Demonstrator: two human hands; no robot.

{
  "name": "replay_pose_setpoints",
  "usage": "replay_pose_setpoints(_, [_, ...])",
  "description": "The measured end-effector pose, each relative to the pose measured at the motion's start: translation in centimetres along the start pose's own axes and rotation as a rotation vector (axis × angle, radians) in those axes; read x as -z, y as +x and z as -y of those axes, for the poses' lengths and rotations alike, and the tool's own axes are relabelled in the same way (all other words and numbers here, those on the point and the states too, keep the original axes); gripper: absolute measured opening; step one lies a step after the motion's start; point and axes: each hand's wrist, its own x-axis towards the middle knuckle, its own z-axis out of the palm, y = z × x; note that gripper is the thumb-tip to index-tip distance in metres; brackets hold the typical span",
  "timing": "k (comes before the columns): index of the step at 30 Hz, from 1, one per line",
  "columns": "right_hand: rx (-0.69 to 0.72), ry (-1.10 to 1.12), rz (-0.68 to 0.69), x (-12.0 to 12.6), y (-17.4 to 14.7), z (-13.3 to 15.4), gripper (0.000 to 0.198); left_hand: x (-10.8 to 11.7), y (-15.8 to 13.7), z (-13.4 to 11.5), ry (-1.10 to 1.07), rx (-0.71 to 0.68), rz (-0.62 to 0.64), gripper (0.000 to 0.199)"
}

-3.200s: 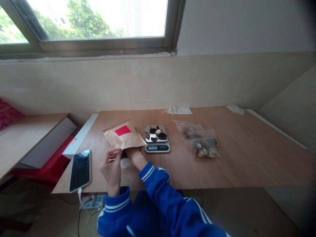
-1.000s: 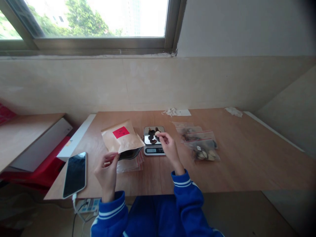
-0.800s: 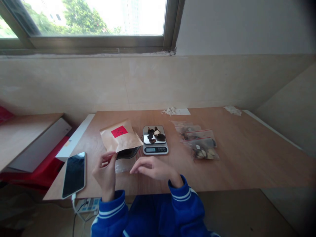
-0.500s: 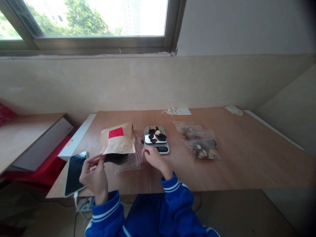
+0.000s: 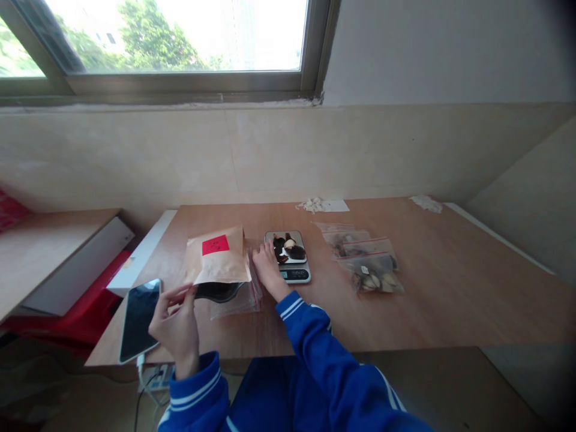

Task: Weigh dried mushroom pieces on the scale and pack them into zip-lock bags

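Note:
My left hand [image 5: 176,321] pinches the near lower edge of a brown kraft paper bag [image 5: 220,264] with a red label. The bag's mouth gapes toward me and looks dark inside. My right hand [image 5: 269,269] reaches between this bag and a small digital kitchen scale [image 5: 297,276], fingers bent downward at the scale's left side. Whatever lies under those fingertips is hidden. Dark dried pieces, like mushrooms [image 5: 294,251], and one pale piece rest on the scale's shiny plate. Clear zip bags [image 5: 229,309] lie partly beneath the paper bag.
Several zip bags with dried pieces [image 5: 378,279] lie right of the scale. At the back are a pale shredded pile [image 5: 312,205], a white card [image 5: 335,206] and a crumpled pale heap [image 5: 426,203]. A tablet [image 5: 140,321] with a white cable sits at the front left edge.
My right hand has moved left and away from me, from in front of the scale to its left side, covering a small brown piece seen there before. My left hand keeps its pinch.

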Motion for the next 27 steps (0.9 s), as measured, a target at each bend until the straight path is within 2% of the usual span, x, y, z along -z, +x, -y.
replay_pose_setpoints(5, [-0.006, 0.035, 0.011, 0.7, -0.5, -0.3, 0.032, 0.0, 0.0, 0.0, 0.005, 0.011, 0.011, 0.027])
replay_pose_setpoints(15, [-0.119, 0.150, -0.078, 2.2, -2.1, -0.3, 0.028, -0.1, -0.1, 0.0, 0.011, 0.017, 0.013, 0.026])
replay_pose_setpoints(21, [-0.228, 0.277, -0.065, 2.4, -2.2, -1.3, 0.035, -0.1, -0.2, -0.1, 0.015, 0.024, 0.005, 0.026])
replay_pose_setpoints(23, [-0.255, 0.321, -0.078, 2.4, -2.2, -1.8, 0.031, -0.1, -0.2, -0.1, 0.008, 0.021, 0.007, 0.025])
replay_pose_setpoints(27, [-0.224, 0.351, -0.096, 2.6, -2.3, -3.0, 0.029, -0.1, -0.3, 0.0, 0.009, 0.022, 0.014, 0.026])
